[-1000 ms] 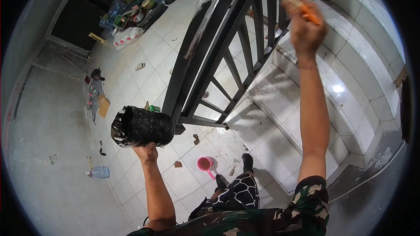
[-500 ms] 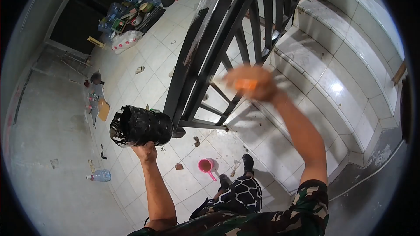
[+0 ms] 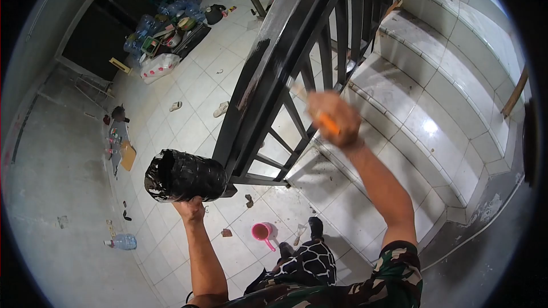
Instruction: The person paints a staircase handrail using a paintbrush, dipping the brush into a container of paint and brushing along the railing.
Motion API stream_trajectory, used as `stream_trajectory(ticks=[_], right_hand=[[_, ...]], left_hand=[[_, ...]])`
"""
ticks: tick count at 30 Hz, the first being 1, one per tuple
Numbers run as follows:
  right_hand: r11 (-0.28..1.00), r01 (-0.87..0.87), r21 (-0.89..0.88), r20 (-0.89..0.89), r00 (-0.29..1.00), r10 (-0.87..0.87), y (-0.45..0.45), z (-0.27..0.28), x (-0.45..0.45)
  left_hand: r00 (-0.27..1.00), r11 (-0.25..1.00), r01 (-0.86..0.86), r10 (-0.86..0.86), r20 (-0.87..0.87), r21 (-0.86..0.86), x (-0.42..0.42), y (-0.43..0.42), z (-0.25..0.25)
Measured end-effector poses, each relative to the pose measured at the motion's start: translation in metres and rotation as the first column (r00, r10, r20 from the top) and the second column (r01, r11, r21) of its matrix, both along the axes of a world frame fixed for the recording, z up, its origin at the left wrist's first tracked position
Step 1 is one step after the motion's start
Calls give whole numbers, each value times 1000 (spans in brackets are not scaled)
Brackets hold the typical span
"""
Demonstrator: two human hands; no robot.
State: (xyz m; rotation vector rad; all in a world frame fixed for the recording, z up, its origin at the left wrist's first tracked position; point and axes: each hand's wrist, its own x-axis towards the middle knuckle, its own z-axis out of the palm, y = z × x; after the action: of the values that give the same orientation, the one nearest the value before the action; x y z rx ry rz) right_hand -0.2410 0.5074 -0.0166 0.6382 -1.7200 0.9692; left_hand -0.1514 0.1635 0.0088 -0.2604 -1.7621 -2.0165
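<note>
My left hand (image 3: 192, 210) is closed round the underside of a cut-off plastic bottle (image 3: 197, 178) coated in black paint, tilted with its ragged open end to the left. My right hand (image 3: 335, 115), smeared by motion, grips a paintbrush with an orange handle (image 3: 329, 124). Its pale bristle end (image 3: 298, 89) points up and left at the black metal stair railing (image 3: 260, 111); whether it touches the bar I cannot tell. Glossy black covers most of the railing, with a greyish, worn-looking patch on its broad end post. The bottle is close beside the railing's lower end.
White tiled stairs (image 3: 422, 100) curve up on the right. On the tiled floor are a pink dipper (image 3: 261, 231), a scraper (image 3: 299, 234), a clear bottle (image 3: 123, 242) and sandals (image 3: 221, 109). Several plastic bottles and bags (image 3: 165, 34) are heaped at the back left.
My right hand has shifted slightly, with the brush now angled more up and left along the railing. The bottle stays in my left hand. The whole view has shifted a little.
</note>
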Motion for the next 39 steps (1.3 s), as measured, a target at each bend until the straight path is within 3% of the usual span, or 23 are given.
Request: stream_trajectory(ticks=[1, 3, 5, 8, 10, 11, 13, 15, 16, 18, 19, 21, 23, 25, 26, 27, 28, 31, 33, 35, 36, 38, 39], right_hand=[[969, -245, 24, 84, 967, 242, -2, -3, 15], [898, -438, -52, 341, 837, 428, 8, 14, 25], [888, -450, -91, 217, 861, 459, 30, 24, -6], [998, -7, -58, 13, 1000, 8, 84, 57, -55], [856, 198, -478, 82, 980, -181, 109, 82, -77], [812, 328, -483, 10, 929, -369, 122, 92, -81], [824, 273, -496, -28, 944, -330, 111, 97, -72], [908, 346, -235, -22, 932, -361, 89, 70, -60], [908, 418, -19, -162, 895, -416, 70, 56, -44], [978, 199, 61, -138, 972, -189, 32, 6, -20], [975, -11, 221, -81, 996, 29, 16, 24, 9], [868, -473, 152, 375, 840, 392, 7, 37, 37], [842, -529, 108, 363, 809, 462, 20, 39, 21], [965, -261, 1, 348, 905, 245, 49, 52, -10], [954, -190, -231, 361, 894, 265, 63, 61, -33], [949, -150, -277, 190, 960, 207, 78, 82, -44], [910, -70, -409, 180, 971, 155, 96, 92, -58], [817, 438, -376, 65, 892, -448, 124, 132, -60], [795, 456, -400, -5, 866, -500, 126, 136, -59], [861, 459, -220, -177, 849, -497, 117, 120, -69], [883, 461, -89, -104, 877, -468, 98, 108, -54], [926, 370, 74, -125, 925, -360, 62, 61, -34], [981, 109, 160, -65, 993, -100, 41, 43, -16]], left_hand=[[1000, 1000, 12, -12, 0, -1, 4, -1, -2], [1000, 1000, 19, -19, -1, 1, 0, -1, -1], [999, 1000, 19, -19, 29, 3, -2, -4, -4], [998, 999, 54, -54, -16, -4, -2, 2, 0], [999, 999, 31, -32, -24, -19, -4, 5, 3], [1000, 1000, 5, -6, -24, -30, -4, 6, 4], [1000, 1000, 4, -5, -27, -29, -5, 7, 5], [1000, 1000, 1, -1, -30, -16, -2, 7, 1], [999, 1000, -6, 6, -36, -9, -4, 5, 0], [999, 1000, -11, 12, -46, 13, -10, 3, -4], [1000, 1000, -22, 22, -23, -2, -10, 1, -6], [999, 999, -35, 35, -5, -14, -14, -1, -8], [1000, 1000, -17, 17, 12, 5, -12, -4, -8], [999, 1000, -25, 25, 23, -5, -13, -3, -7], [999, 999, -38, 38, 27, -18, -12, -3, -6], [999, 999, -37, 38, 25, -16, -11, -1, -5], [999, 999, -32, 32, 13, -15, -10, 1, -2], [999, 999, -37, 37, 2, -25, -7, -3, -3], [999, 998, -45, 45, 1, -39, -10, -6, -1], [998, 997, -66, 66, -7, -49, -9, -4, 1], [998, 997, -65, 65, -2, -46, -5, -3, -1], [998, 998, -57, 56, -10, -25, -9, -1, 1], [998, 998, -55, 55, -11, -20, -9, -2, 0]])
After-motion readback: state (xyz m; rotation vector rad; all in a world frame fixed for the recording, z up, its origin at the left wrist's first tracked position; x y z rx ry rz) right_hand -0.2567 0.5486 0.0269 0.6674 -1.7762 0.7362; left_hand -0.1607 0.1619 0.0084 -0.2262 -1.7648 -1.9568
